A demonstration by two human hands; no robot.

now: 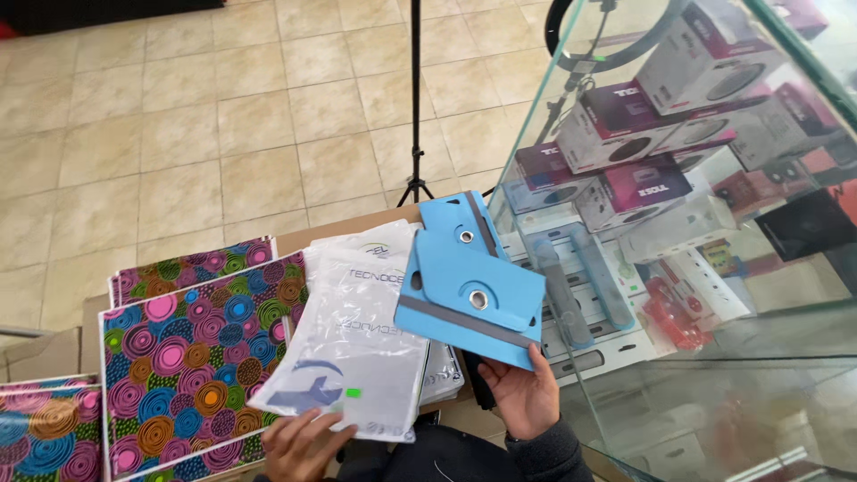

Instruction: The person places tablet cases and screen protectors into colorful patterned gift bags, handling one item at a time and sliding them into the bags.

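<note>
In the head view, the right hand (527, 397) holds a blue case (471, 290) by its lower edge; the thumb lies on the front near the corner and the fingers are behind, so the grip is closed on the case. The case is lifted and tilted, above the right end of the tabletop (357, 234) and just beside a glass cabinet (625, 375). It has two metal rivets and a grey strap across it.

The left hand (303, 442) is low in the picture, fingers bent. It touches the lower edge of a white plastic bag (353, 348); I cannot tell if the grip is closed on it. The bag lies on a pile of similar bags, partly under the blue case.

To the left lie colourful cases (192, 357) with a circle pattern, side by side. Inside the cabinet are many boxes (643, 187), white and purple. Behind the tabletop a black tripod (415, 107) stands on the tiled floor (178, 116).
</note>
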